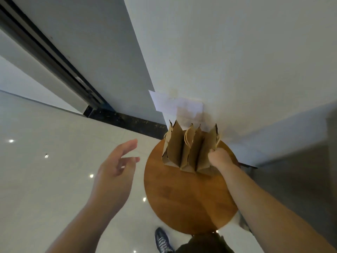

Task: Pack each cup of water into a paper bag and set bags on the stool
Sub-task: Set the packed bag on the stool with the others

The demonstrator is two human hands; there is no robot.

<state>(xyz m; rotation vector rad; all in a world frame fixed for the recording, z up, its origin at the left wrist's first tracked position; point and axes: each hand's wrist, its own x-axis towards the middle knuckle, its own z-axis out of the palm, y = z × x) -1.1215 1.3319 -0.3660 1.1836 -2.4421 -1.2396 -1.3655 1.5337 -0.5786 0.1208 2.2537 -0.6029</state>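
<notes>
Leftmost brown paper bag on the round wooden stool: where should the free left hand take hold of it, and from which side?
Probably its cord handle at the top, from above and the left. The leftmost brown paper bag stands upright, a neighbouring bag crowds its right side, and the open left hand hovers on its left.

**Surroundings: Fixed Surfaces and Loose Items**

- Floor (45, 179): glossy pale tiles carrying small bright light reflections.
- Wall (237, 52): white and plain, with a grey side face to its left.
- Paper sheets (182, 108): two white pieces, overlapping, flat against the wall low down.
- Black strip (127, 119): speckled, along the floor at the wall's foot.
- Dark track (45, 50): runs diagonally at upper left, possibly a door frame.
- Shoe (162, 241): dark blue with white laces, on the floor at the bottom edge.
</notes>
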